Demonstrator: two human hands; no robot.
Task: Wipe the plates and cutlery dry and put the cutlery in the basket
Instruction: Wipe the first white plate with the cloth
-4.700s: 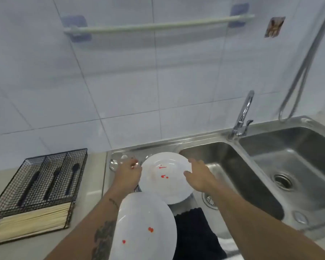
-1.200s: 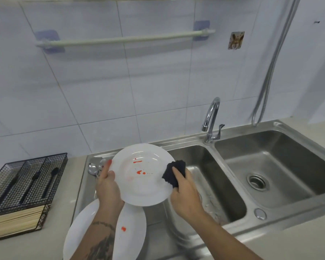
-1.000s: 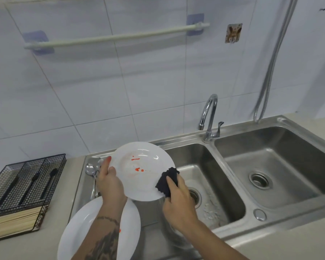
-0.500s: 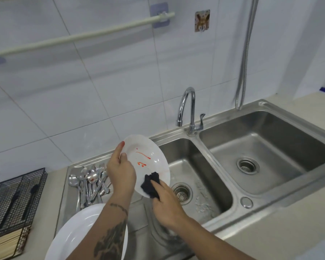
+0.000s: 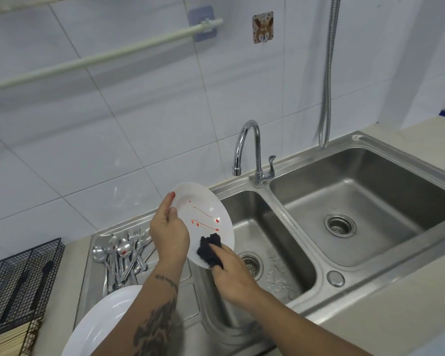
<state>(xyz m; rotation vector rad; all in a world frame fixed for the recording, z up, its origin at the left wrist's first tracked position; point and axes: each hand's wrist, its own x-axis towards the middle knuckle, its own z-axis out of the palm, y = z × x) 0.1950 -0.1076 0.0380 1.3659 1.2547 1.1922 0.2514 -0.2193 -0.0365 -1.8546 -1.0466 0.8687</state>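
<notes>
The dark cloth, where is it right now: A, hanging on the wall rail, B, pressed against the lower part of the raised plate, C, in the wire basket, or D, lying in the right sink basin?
B: the right hand holds the dark cloth against the lower part of the plate, which the left hand holds up by its rim.

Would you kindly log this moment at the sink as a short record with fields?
left hand: grips the tilted plate by its rim
right hand: presses the dark cloth on the plate's lower part
plate surface: red streaks remain
cutlery: heaped on the drainboard, unwiped
second plate: on the drainboard, near edge
basket: left counter, dark utensils inside
</notes>
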